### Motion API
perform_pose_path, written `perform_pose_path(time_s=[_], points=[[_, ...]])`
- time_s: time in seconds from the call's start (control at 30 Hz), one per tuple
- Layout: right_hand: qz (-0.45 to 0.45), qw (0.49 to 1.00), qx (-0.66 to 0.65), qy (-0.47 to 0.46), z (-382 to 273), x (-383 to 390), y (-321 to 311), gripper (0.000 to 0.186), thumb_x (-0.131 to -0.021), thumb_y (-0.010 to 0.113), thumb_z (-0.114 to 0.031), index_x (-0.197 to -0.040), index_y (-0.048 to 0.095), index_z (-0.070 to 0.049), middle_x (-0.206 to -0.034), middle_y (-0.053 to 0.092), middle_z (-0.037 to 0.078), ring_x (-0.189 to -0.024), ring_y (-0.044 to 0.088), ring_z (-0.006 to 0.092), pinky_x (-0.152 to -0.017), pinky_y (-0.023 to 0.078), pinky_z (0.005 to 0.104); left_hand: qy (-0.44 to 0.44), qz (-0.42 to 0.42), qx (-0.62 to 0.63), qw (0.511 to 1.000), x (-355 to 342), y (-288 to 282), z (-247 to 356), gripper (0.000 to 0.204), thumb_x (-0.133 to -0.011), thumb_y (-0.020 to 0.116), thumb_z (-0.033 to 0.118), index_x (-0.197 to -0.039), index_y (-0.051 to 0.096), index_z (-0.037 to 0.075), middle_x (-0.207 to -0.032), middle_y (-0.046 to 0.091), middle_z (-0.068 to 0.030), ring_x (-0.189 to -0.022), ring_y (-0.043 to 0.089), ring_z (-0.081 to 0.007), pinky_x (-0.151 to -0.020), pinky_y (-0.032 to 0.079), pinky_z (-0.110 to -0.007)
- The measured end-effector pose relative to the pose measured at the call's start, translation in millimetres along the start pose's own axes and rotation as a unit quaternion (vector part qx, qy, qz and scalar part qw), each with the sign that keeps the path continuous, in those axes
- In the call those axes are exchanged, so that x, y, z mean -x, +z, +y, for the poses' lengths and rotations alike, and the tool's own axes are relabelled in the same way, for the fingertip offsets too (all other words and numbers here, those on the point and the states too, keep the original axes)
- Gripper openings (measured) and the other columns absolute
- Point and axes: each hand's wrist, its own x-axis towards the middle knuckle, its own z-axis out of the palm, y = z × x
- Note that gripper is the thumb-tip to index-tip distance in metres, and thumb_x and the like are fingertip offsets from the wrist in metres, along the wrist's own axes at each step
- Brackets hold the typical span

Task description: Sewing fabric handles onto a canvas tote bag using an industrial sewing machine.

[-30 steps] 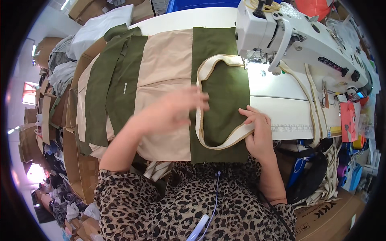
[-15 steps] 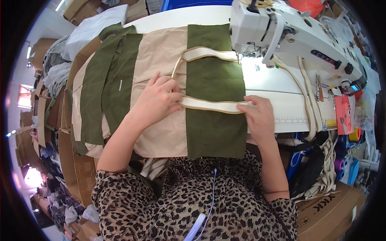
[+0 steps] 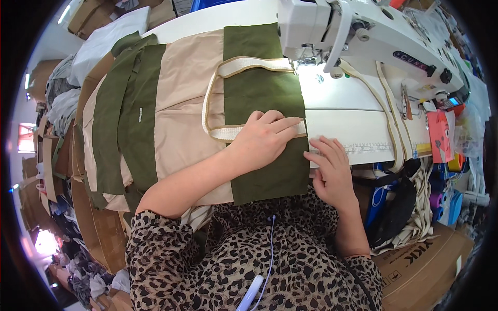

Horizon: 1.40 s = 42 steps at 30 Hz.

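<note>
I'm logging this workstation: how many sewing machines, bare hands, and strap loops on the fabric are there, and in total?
Sewing machine: 1
Bare hands: 2 (left hand, right hand)
Strap loop on the fabric: 1
Total: 4

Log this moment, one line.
Left hand: on white tan-edged webbing strap | right hand: open, at right edge of olive-green fabric panel | strap's upper end: at white sewing machine

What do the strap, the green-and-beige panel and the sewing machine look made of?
Strap: probably matte woven webbing; its surface looks ribbed.
Green-and-beige panel: likely thin, smooth cloth, given its soft creases; fibre unclear.
Sewing machine: smooth white housing, perhaps painted metal; plastic possible.
</note>
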Motion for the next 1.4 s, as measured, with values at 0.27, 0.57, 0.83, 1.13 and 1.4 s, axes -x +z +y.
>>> perform_pose_path(time_s=[0.27,0.57,0.83,1.13,1.4], points=[[0.015,0.995,0.091,-0.029,6.6,5.7,13.3,0.045,-0.074,0.068,-0.006,-0.118,0.069,-0.017,-0.136,0.061,0.003,-0.131,0.053,0.0275,-0.115,0.036,0.0488,0.039,0.016,0.03,0.999,-8.6,-0.6,-3.3,0.035,-0.081,0.071,0.006,-0.115,0.072,0.015,-0.129,0.068,0.0027,-0.112,0.061,-0.0193,-0.097,0.046,-0.038],[0.048,0.995,0.081,-0.025,8.4,7.2,17.9,0.043,-0.072,0.069,-0.007,-0.114,0.071,-0.017,-0.133,0.063,0.002,-0.128,0.056,0.0271,-0.111,0.038,0.0475,0.002,0.015,0.048,0.999,-8.1,3.6,5.4,0.035,-0.081,0.07,0.004,-0.114,0.073,0.015,-0.131,0.066,0.0006,-0.114,0.061,-0.0212,-0.102,0.045,-0.043],[0.065,0.996,0.053,-0.034,9.1,7.3,19.3,0.031,-0.073,0.074,-0.01,-0.104,0.074,-0.016,-0.128,0.064,0.001,-0.124,0.057,0.0248,-0.111,0.035,0.0511,-0.033,-0.005,0.012,0.999,-3.8,9.2,5.1,0.037,-0.083,0.069,0.006,-0.118,0.071,0.019,-0.135,0.063,0.0021,-0.121,0.058,-0.0211,-0.107,0.035,-0.073],[0.034,0.998,0.049,-0.012,15.0,-54.9,23.9,0.017,-0.083,0.074,-0.015,-0.099,0.073,-0.014,-0.118,0.063,0.0,-0.114,0.056,0.0224,-0.109,0.034,0.0508,-0.046,0.014,-0.004,0.999,-29.8,9.5,-51.2,0.032,-0.087,0.067,0.008,-0.116,0.071,0.019,-0.131,0.066,0.0028,-0.119,0.06,-0.0223,-0.107,0.036,-0.072],[0.036,0.998,0.033,-0.027,13.6,-53.7,21.5,0.028,-0.073,0.073,-0.006,-0.1,0.071,-0.012,-0.118,0.064,0.002,-0.117,0.057,0.0236,-0.109,0.038,0.0496,-0.037,0.019,-0.008,0.999,-33.8,11.2,-63.0,0.03,-0.088,0.067,0.008,-0.115,0.072,0.019,-0.13,0.066,0.0038,-0.117,0.06,-0.022,-0.106,0.038,-0.071]])
